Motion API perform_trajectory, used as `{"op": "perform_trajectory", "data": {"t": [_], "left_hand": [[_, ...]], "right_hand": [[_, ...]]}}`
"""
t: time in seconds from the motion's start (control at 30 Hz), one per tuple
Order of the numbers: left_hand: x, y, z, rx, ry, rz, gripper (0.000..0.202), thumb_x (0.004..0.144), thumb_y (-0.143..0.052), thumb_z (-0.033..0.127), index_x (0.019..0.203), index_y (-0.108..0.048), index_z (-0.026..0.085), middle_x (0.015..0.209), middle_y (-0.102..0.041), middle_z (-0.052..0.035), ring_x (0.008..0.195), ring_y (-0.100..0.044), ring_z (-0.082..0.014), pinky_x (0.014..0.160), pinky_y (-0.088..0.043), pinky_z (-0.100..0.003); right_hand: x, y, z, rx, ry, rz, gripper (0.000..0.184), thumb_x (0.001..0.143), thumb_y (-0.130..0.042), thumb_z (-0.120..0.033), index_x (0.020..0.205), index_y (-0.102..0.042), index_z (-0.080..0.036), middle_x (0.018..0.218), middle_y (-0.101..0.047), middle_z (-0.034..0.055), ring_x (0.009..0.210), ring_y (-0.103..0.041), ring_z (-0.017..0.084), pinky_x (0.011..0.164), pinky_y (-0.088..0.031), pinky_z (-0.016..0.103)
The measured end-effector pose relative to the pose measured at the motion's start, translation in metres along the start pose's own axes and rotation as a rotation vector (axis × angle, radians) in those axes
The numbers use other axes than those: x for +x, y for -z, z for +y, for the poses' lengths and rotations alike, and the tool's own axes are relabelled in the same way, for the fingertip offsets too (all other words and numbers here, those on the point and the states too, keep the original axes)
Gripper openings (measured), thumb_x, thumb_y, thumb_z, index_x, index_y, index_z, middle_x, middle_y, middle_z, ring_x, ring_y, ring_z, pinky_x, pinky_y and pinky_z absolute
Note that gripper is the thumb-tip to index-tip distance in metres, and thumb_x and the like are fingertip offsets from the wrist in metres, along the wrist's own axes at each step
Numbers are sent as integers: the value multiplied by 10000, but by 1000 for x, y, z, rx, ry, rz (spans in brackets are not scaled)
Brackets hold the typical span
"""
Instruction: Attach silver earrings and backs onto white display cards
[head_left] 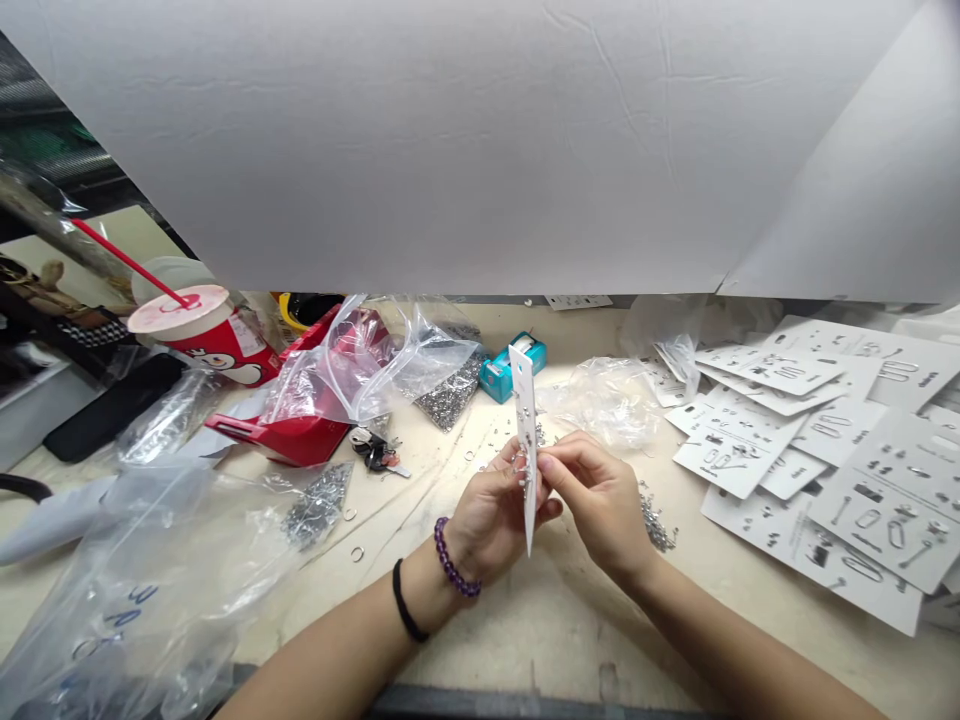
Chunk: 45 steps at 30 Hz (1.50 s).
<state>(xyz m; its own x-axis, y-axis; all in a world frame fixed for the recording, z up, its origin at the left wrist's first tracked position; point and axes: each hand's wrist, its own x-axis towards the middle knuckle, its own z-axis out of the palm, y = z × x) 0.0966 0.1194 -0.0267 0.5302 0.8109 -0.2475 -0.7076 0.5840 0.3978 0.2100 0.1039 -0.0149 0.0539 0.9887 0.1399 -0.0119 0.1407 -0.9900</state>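
Note:
My left hand (480, 515) grips a white earring card (523, 400) and keeps it upright, nearly edge-on to me. Small metal studs poke out of the card. Behind its right face, my right hand (607, 500) has thumb and forefinger pinched together against the card. Whatever sits between those fingertips is too small to make out. Beside the right hand lies a heap of tiny silver metal pieces (657, 522). More loose bits and small rings (358, 553) are scattered on the table (450, 650).
Filled earring cards (874, 500) overlap at the right. A teal tape dispenser (514, 368), clear bags (615, 395), a red scoop (300, 435) and keys (377, 452) lie behind and left. A red cup (217, 340) stands near a black phone (112, 408). A white panel (480, 150) spans the back.

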Motion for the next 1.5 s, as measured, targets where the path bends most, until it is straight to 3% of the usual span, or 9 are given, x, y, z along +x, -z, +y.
{"op": "perform_trajectory", "data": {"t": [0.47,0.6,0.77,0.93,1.07,1.17,1.3,1.43,1.5], "left_hand": [[1,-1,0,62,37,-30,210,577,-727,127,707,-566,160,527,-480,72,476,-426,-32,590,-426,-194],[2,0,4,110,37,-27,231,598,-700,126,799,-594,168,528,-485,66,482,-439,-42,607,-440,-211],[3,3,5,171,47,-105,212,655,-676,178,856,-613,163,593,-542,30,578,-510,-71,684,-448,-231],[3,2,3,253,96,-127,298,663,-673,178,953,-608,184,779,-619,-12,649,-551,-98,741,-459,-280],[2,-4,4,280,122,-147,424,680,-667,237,1086,-554,189,1001,-612,-69,839,-583,-170,772,-454,-300],[1,-7,8,284,108,-119,401,686,-654,215,1071,-558,160,878,-628,-62,770,-585,-147,713,-467,-262],[2,-5,18,172,47,-71,316,720,-602,180,1034,-563,186,666,-583,12,624,-547,-95,690,-491,-258],[7,-2,28,142,-64,10,245,772,-558,182,1016,-564,206,625,-559,38,608,-545,-82,697,-499,-254],[9,-2,28,217,-129,66,230,789,-551,190,1017,-573,201,668,-583,30,608,-548,-78,649,-496,-226]], "right_hand": [[7,7,4,170,-188,-135,138,742,-638,-298,670,-622,-181,694,-646,5,615,-595,121,551,-503,237],[11,12,1,174,-200,-191,121,735,-648,-300,720,-615,-184,688,-656,-1,626,-616,129,562,-519,246],[12,19,-3,165,-221,-271,110,760,-617,-291,722,-602,-188,695,-663,-1,619,-627,137,551,-530,263],[9,21,3,113,-242,-274,135,752,-620,-312,752,-626,-177,659,-657,2,592,-623,139,522,-521,252],[10,21,3,130,-172,-313,128,757,-609,-308,719,-624,-186,671,-661,5,608,-625,152,541,-523,274],[17,32,-4,-61,-17,-342,136,782,-576,-304,791,-644,-187,762,-665,28,693,-622,167,609,-513,302],[27,61,-14,-578,222,-330,126,800,-546,-243,815,-656,-185,779,-625,39,712,-578,151,615,-464,280],[27,81,-14,-928,120,-630,136,780,-539,-187,752,-669,-215,703,-610,17,617,-548,139,533,-409,249],[24,81,-11,-1034,109,-676,131,750,-551,-150,705,-656,-213,685,-608,16,596,-540,141,503,-380,244]]}}
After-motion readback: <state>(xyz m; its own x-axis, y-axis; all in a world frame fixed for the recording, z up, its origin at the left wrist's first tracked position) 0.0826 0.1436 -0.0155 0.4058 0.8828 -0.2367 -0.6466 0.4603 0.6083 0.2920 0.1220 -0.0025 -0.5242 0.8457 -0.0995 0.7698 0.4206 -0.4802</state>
